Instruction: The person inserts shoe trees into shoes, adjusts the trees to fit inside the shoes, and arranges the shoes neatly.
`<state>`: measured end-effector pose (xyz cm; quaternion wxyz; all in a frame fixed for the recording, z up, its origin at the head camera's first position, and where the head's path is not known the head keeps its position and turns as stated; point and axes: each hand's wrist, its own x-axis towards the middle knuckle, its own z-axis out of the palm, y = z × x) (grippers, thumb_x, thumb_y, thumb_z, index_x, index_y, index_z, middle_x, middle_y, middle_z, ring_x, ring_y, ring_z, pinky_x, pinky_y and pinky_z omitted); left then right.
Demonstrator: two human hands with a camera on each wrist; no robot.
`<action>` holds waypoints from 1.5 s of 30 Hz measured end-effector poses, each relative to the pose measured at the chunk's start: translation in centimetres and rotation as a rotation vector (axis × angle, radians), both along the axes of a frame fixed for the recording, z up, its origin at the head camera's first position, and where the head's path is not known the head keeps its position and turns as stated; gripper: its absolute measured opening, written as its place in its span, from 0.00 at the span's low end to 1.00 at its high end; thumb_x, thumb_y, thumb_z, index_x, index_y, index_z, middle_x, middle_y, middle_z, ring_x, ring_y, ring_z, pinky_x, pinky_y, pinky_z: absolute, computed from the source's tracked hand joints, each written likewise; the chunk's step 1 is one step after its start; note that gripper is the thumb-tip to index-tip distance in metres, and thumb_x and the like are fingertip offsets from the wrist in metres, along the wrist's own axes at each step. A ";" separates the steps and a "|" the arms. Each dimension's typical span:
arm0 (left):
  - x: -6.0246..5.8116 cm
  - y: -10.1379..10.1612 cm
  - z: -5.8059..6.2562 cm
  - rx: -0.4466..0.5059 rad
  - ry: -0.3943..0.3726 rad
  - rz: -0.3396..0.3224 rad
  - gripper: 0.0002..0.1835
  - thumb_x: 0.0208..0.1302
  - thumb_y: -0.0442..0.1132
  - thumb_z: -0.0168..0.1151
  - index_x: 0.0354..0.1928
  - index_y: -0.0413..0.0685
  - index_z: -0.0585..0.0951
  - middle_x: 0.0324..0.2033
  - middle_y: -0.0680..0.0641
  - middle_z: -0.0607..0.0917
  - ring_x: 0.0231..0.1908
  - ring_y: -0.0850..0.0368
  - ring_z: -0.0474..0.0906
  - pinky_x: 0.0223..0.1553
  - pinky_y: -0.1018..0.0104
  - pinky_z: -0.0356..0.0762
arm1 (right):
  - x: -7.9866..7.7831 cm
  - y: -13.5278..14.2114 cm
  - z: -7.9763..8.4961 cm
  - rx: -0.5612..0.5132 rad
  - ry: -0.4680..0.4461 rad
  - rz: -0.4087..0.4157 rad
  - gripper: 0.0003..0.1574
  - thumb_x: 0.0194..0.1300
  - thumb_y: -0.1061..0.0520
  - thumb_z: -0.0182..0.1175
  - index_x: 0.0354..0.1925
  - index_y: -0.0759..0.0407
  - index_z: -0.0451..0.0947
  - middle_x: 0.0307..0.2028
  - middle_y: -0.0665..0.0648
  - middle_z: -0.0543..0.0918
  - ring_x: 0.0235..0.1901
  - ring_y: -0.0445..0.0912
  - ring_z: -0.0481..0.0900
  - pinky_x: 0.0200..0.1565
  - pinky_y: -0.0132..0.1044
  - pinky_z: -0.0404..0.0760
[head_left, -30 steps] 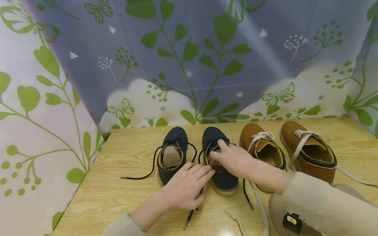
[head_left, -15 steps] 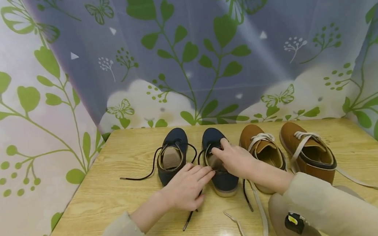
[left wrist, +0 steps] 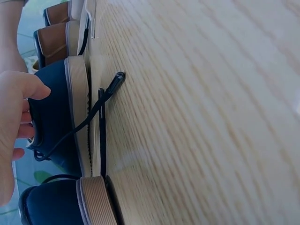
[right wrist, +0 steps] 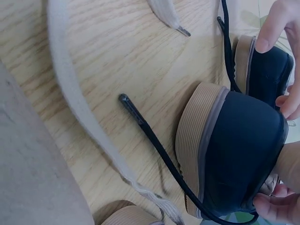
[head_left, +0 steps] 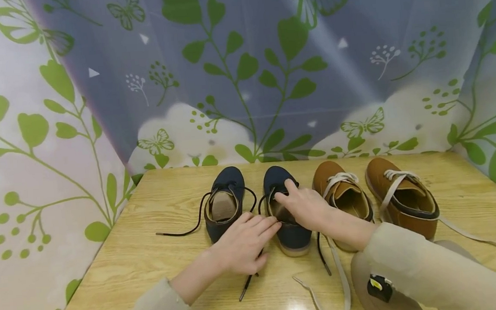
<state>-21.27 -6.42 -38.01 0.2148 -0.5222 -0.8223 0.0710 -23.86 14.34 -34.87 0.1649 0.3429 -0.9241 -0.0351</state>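
Note:
Two navy lace-up shoes stand side by side with toes away from me, the left shoe (head_left: 229,175) and the right shoe (head_left: 295,240). My right hand (head_left: 308,208) holds the right navy shoe at the right side of its collar, with finger and thumb by the tongue. My left hand (head_left: 245,241) rests its nearly straight fingertips on the left edge of the same shoe's collar, its thumb apart. The left wrist view shows these fingers (left wrist: 26,129) at the shoe opening. A black lace (right wrist: 161,161) trails from the shoe onto the table in the right wrist view.
Two brown shoes with loose pale laces stand to the right, the nearer one (head_left: 328,169) beside my right forearm and the other (head_left: 417,227) beyond it. A grey-brown rounded object (head_left: 365,281) lies under my right sleeve. A patterned cloth (head_left: 242,78) hangs behind the wooden table (head_left: 123,279).
The right hand shifts slightly at the navy shoe's tongue and collar. The left hand keeps its place, and the shoes stay put.

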 end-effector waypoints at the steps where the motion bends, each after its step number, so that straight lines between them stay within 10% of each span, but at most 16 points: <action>1: 0.0 0.0 0.0 -0.001 -0.003 0.001 0.32 0.55 0.51 0.58 0.62 0.45 0.71 0.57 0.48 0.73 0.54 0.55 0.69 0.49 0.60 0.63 | 0.0 0.0 0.0 0.005 0.005 0.002 0.18 0.55 0.69 0.63 0.45 0.60 0.74 0.39 0.66 0.68 0.10 0.43 0.62 0.12 0.30 0.64; 15: 0.0 -0.1 0.0 -0.012 0.005 0.004 0.33 0.55 0.51 0.57 0.62 0.45 0.71 0.58 0.48 0.73 0.54 0.55 0.69 0.50 0.60 0.63 | 0.2 -0.1 -0.3 -0.040 0.138 -0.042 0.14 0.55 0.50 0.67 0.33 0.57 0.76 0.31 0.59 0.69 0.09 0.43 0.62 0.11 0.33 0.65; 27: -0.1 0.0 -0.1 -0.003 -0.006 0.002 0.33 0.55 0.51 0.57 0.63 0.45 0.71 0.58 0.48 0.73 0.53 0.55 0.69 0.49 0.60 0.63 | 0.0 -1.7 0.2 0.019 0.055 -0.171 0.17 0.58 0.49 0.64 0.35 0.61 0.74 0.31 0.60 0.71 0.10 0.46 0.63 0.13 0.38 0.69; 45: 0.1 0.0 0.2 -0.018 -0.015 0.006 0.32 0.57 0.52 0.57 0.62 0.45 0.71 0.59 0.48 0.73 0.54 0.55 0.69 0.49 0.60 0.63 | -0.2 -2.1 0.0 0.079 0.088 -0.153 0.09 0.61 0.62 0.60 0.25 0.63 0.75 0.23 0.60 0.71 0.12 0.49 0.69 0.16 0.39 0.73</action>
